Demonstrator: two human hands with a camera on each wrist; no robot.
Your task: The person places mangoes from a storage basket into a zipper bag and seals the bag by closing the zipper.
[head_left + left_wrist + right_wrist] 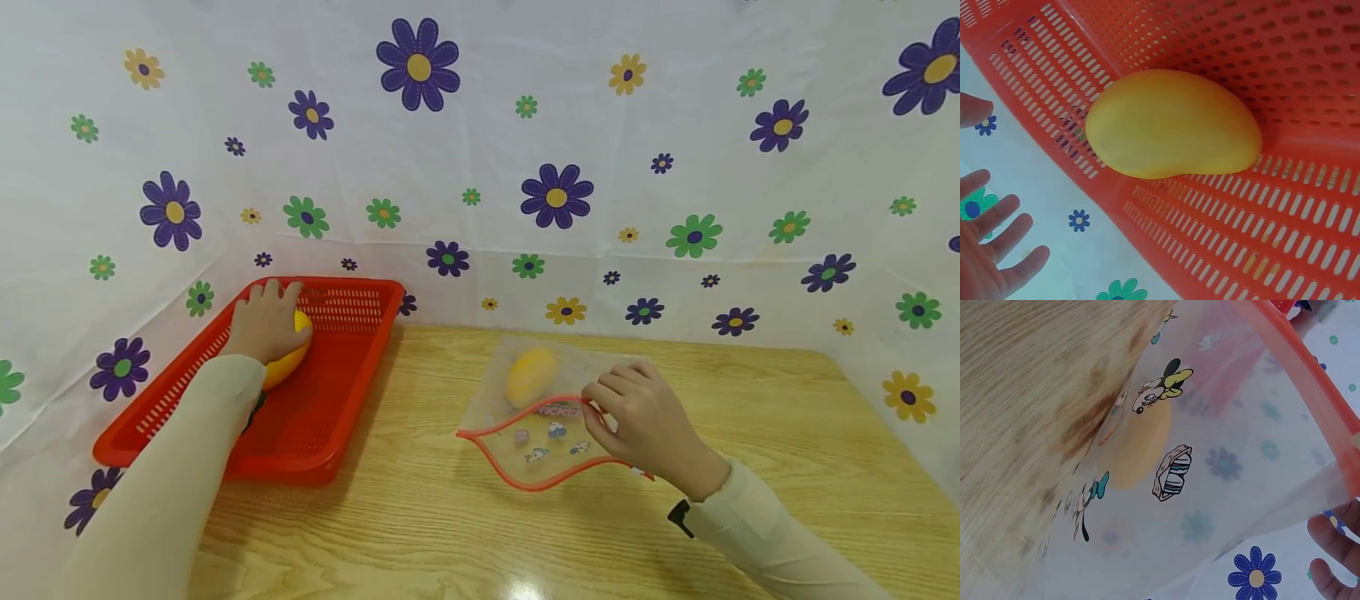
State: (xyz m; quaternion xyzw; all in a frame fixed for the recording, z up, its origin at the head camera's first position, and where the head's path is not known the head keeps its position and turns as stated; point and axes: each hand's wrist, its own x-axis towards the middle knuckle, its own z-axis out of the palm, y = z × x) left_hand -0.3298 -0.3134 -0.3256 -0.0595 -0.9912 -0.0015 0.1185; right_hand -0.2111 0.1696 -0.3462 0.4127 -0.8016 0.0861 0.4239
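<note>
mango lies in red basket beneath left grip, fingers spread apart, while right grip pinches rim of translucent bag, yellow fruit inside to that grip's left.

Over on the left of the pale wood-grain table sits a red rectangular slotted plastic basket. In it, towards the far left, is a smooth yellow-orange mango, the person's left hand near it. Right of the basket lies a translucent red-edged plastic bag, mouth to the near side, a yellow oval object inside at its far left. The right hand is at the bag's right. Behind it all hangs a white flowered cloth.
</note>
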